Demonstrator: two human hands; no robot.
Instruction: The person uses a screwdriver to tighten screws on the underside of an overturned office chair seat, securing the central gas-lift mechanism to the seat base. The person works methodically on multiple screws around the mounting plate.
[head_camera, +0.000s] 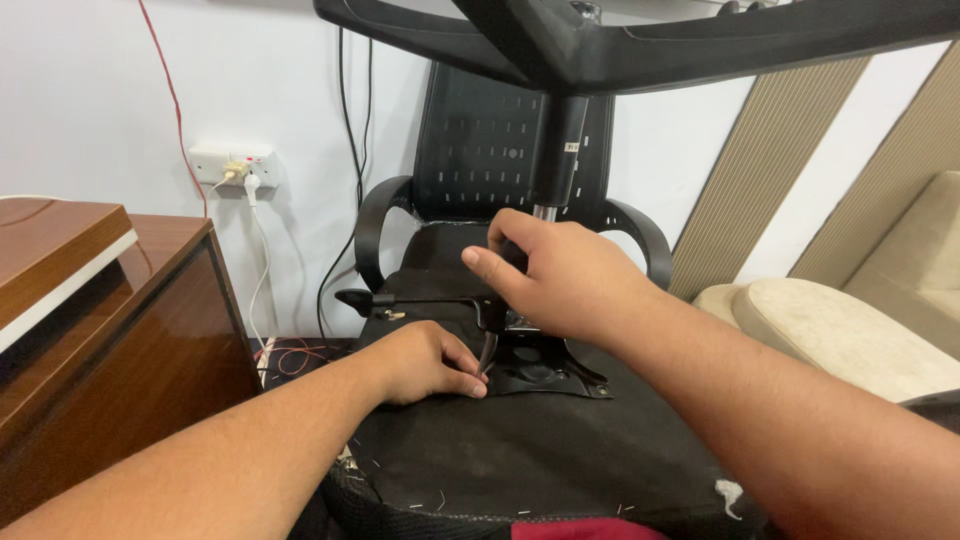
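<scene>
An upside-down black office chair lies before me, its seat underside (520, 450) facing up with black fabric stapled on. A black metal mechanism plate (545, 375) is fixed at the middle, with a lever (400, 298) sticking out to the left and a gas cylinder (558, 150) rising to the star base (640, 40) overhead. My right hand (560, 280) grips a dark tool handle upright over the plate's left edge. My left hand (425, 362) rests on the fabric, fingertips pinched at the tool's tip beside the plate.
A brown wooden cabinet (110, 330) stands at the left. A white wall socket (235, 163) with plugs and hanging cables is behind it. The chair's backrest (480, 150) and armrests (375, 220) lean against the wall. Beige cushioned seating (840, 330) is at the right.
</scene>
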